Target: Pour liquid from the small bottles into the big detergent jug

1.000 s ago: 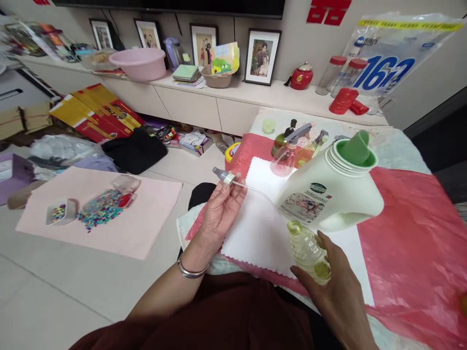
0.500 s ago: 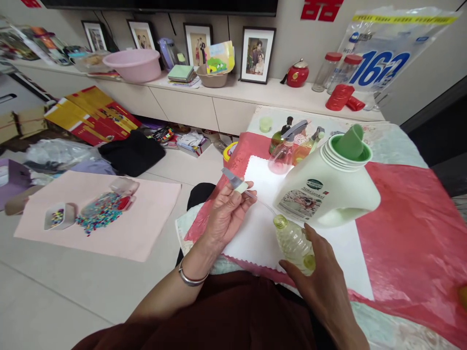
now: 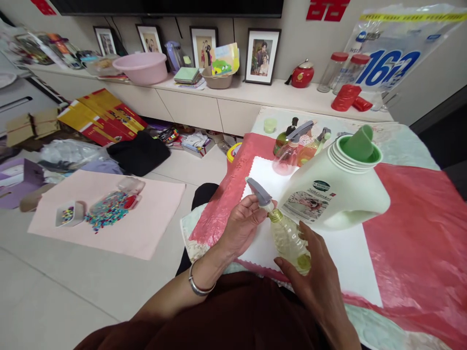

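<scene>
Above the near edge of the table (image 3: pixel 412 146), the yellowish bottle (image 3: pixel 286 236) slants, base toward the right hand (image 3: pixel 315 265), neck up-left against the grey spray head (image 3: pixel 260 193). The left hand (image 3: pixel 241 227) pinches that head; right fingers grasp the bottle, some hidden. Its contents are unclear. A green cap (image 3: pixel 359 145) sits in the jug (image 3: pixel 333 187).

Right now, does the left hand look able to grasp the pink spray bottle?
Probably not without letting go: the left hand holds the grey spray head. Otherwise the way to the pink spray bottle looks free, the white jug standing to its right.
</scene>
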The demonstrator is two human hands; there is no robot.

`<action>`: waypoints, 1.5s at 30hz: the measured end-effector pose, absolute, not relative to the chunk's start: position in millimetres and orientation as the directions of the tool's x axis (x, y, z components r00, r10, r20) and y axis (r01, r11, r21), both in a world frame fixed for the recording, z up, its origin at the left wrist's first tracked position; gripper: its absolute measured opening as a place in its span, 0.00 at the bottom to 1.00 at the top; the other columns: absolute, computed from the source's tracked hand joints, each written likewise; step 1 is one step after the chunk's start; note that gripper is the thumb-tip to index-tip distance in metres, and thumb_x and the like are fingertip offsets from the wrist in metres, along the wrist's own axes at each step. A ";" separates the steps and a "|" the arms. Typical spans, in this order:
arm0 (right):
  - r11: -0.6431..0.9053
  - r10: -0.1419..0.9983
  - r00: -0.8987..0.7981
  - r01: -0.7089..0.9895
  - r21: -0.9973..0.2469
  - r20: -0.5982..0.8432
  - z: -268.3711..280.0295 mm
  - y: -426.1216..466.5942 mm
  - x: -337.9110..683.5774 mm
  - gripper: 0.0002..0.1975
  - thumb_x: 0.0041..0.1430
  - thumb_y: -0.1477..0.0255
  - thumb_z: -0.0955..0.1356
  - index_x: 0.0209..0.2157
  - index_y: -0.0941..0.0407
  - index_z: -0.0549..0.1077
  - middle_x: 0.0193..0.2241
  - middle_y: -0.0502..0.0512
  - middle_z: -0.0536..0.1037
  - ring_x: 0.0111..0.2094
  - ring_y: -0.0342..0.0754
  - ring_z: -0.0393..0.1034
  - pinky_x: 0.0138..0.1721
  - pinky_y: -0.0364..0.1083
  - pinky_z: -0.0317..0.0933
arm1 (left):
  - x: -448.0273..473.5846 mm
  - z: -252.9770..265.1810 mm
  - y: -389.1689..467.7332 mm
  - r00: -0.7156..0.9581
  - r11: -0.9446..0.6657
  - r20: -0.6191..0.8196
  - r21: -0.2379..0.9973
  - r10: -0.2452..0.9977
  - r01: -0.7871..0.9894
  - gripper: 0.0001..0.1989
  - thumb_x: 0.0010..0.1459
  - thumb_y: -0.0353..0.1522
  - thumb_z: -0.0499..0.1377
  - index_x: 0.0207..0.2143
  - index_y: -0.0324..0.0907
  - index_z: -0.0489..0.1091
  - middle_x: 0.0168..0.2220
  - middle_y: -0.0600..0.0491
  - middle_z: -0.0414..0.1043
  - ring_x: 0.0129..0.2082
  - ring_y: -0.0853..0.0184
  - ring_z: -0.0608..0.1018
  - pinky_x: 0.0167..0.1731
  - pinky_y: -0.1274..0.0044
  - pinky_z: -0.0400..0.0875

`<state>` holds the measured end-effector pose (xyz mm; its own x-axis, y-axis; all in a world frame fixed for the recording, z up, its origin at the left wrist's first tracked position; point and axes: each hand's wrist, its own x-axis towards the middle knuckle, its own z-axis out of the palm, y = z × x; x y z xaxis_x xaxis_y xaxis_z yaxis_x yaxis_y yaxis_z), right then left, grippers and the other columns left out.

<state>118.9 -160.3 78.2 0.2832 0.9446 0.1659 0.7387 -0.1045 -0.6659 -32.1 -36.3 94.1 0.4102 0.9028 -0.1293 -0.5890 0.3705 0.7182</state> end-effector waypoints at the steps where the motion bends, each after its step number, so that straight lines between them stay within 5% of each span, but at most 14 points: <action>1: -0.088 0.946 0.272 0.737 -0.670 0.175 77.7 -160.4 118.4 0.36 0.63 0.54 0.69 0.67 0.52 0.57 0.58 0.62 0.67 0.56 0.60 0.66 0.51 0.60 0.69 | -31.8 93.6 -37.1 0.423 0.384 -0.135 0.715 0.896 -0.584 0.20 0.47 0.36 0.76 0.42 0.40 0.78 0.39 0.49 0.83 0.44 0.61 0.81 0.50 0.69 0.68; 27: 0.000 0.940 0.228 0.743 -0.669 0.253 70.5 -160.4 113.3 0.37 0.65 0.56 0.69 0.69 0.52 0.54 0.57 0.61 0.68 0.55 0.59 0.67 0.53 0.59 0.69 | -29.1 91.4 -45.4 0.491 0.463 -0.167 0.672 0.855 -0.578 0.21 0.47 0.37 0.76 0.43 0.41 0.79 0.38 0.49 0.83 0.44 0.60 0.81 0.52 0.68 0.66; 38: 0.000 0.968 0.230 0.417 -0.909 0.105 60.5 -164.0 115.7 0.37 0.63 0.56 0.70 0.68 0.53 0.59 0.60 0.60 0.69 0.58 0.57 0.67 0.55 0.52 0.68 | -31.9 95.7 -46.0 0.556 0.508 -0.146 0.636 0.818 -0.581 0.20 0.49 0.36 0.75 0.44 0.40 0.79 0.41 0.47 0.83 0.47 0.58 0.80 0.51 0.68 0.66; 45: 0.041 0.961 0.213 0.525 -0.850 0.178 70.1 -159.8 111.2 0.34 0.64 0.59 0.70 0.67 0.53 0.59 0.59 0.59 0.69 0.58 0.54 0.67 0.55 0.49 0.68 | -28.8 100.2 -47.3 0.487 0.479 -0.174 0.623 0.856 -0.619 0.24 0.42 0.38 0.78 0.41 0.40 0.79 0.40 0.49 0.80 0.45 0.60 0.79 0.48 0.70 0.69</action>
<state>111.2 -159.8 70.1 0.2129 0.9608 0.1777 0.5250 0.0409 -0.8501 -28.8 -47.3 100.2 0.4870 0.8559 -0.1739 -0.6186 0.4786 0.6231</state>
